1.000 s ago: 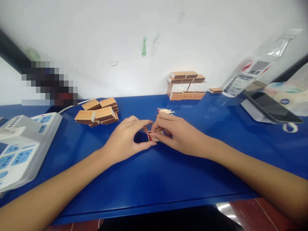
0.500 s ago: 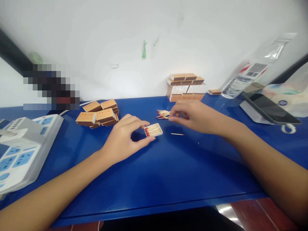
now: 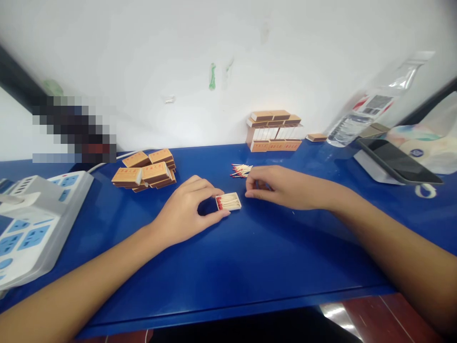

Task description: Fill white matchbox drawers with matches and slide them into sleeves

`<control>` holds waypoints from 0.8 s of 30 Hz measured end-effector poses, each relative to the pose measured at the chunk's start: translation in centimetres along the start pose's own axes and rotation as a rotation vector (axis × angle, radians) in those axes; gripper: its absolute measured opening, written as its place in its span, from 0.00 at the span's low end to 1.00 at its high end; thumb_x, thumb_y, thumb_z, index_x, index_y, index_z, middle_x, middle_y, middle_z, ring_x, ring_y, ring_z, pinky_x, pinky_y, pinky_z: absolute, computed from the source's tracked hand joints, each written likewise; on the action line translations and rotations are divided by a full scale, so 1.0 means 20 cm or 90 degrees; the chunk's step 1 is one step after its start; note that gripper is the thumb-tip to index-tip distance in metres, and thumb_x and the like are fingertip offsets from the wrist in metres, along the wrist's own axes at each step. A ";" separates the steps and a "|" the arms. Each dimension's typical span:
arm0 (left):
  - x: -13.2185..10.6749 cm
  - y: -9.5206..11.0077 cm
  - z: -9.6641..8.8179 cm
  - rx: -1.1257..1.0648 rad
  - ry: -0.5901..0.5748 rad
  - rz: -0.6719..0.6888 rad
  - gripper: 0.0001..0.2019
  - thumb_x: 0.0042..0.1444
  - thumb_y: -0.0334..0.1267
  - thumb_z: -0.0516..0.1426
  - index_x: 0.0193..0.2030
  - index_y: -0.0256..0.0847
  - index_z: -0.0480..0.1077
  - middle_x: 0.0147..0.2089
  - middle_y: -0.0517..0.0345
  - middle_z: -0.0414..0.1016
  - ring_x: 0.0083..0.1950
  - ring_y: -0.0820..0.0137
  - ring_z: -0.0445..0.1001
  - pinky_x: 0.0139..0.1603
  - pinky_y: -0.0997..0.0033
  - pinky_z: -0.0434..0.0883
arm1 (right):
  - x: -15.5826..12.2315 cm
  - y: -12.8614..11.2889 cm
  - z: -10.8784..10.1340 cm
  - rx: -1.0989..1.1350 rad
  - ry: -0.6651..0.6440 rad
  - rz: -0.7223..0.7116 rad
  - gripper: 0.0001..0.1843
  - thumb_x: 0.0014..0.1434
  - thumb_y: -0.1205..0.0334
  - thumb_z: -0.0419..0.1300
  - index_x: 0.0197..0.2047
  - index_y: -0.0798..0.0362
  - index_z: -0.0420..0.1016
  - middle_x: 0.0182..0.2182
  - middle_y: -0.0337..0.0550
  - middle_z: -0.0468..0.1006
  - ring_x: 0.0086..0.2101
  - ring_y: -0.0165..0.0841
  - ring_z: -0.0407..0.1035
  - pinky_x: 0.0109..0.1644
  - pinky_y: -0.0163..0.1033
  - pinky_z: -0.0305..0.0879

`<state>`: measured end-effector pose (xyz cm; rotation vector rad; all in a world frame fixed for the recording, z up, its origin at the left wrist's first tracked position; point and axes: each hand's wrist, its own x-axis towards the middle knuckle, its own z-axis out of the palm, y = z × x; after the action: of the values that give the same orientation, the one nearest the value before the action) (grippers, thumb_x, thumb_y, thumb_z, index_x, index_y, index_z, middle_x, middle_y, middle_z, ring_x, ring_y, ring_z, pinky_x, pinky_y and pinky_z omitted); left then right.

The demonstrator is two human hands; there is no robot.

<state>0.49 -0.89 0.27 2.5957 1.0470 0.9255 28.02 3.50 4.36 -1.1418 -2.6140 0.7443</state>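
My left hand [image 3: 189, 209] grips a small white matchbox tray [image 3: 234, 206] between thumb and fingers, by its left end. Matches [image 3: 226, 200] lie side by side in it, red heads to the left. Just right of the tray is my right hand [image 3: 269, 186], its thumb and fingertips drawn together low over the table; what they hold, if anything, does not show. Behind it lies a loose pile of matches [image 3: 241, 170] with red heads, partly covered by the hand.
Closed matchboxes [image 3: 155, 172] are heaped at the left. More are stacked [image 3: 274, 144] against the wall, with a single one [image 3: 316, 137] beside them. A plastic bottle [image 3: 352, 126] and a phone [image 3: 398, 159] stand right. A power strip [image 3: 67, 209] occupies the left of the blue table [image 3: 221, 276].
My right hand has come down and nearer, over the spot where a single match lay; that match no longer shows. The tray has turned slightly and shifted a little nearer.
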 end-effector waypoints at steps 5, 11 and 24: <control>0.00 0.00 0.00 0.004 -0.013 -0.008 0.18 0.63 0.45 0.67 0.56 0.38 0.78 0.45 0.51 0.80 0.46 0.61 0.74 0.50 0.57 0.74 | 0.02 -0.03 0.04 0.122 0.156 -0.035 0.12 0.70 0.50 0.60 0.46 0.49 0.80 0.38 0.43 0.82 0.37 0.36 0.74 0.41 0.41 0.68; 0.00 0.00 0.00 0.018 -0.039 -0.021 0.13 0.64 0.44 0.67 0.51 0.40 0.79 0.44 0.53 0.78 0.44 0.62 0.73 0.48 0.57 0.73 | 0.05 -0.10 0.14 0.298 0.221 -0.031 0.14 0.66 0.48 0.66 0.40 0.50 0.85 0.36 0.42 0.85 0.29 0.32 0.72 0.34 0.41 0.69; -0.01 0.00 0.01 0.010 -0.018 -0.026 0.13 0.63 0.44 0.67 0.51 0.42 0.79 0.45 0.53 0.80 0.46 0.61 0.74 0.49 0.57 0.74 | 0.07 -0.06 0.21 0.116 0.171 -0.067 0.04 0.64 0.60 0.68 0.38 0.48 0.85 0.33 0.39 0.76 0.32 0.31 0.65 0.37 0.40 0.62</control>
<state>0.50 -0.95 0.11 2.5813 1.1002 0.8729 24.78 2.32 1.36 -0.9707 -2.3115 0.7339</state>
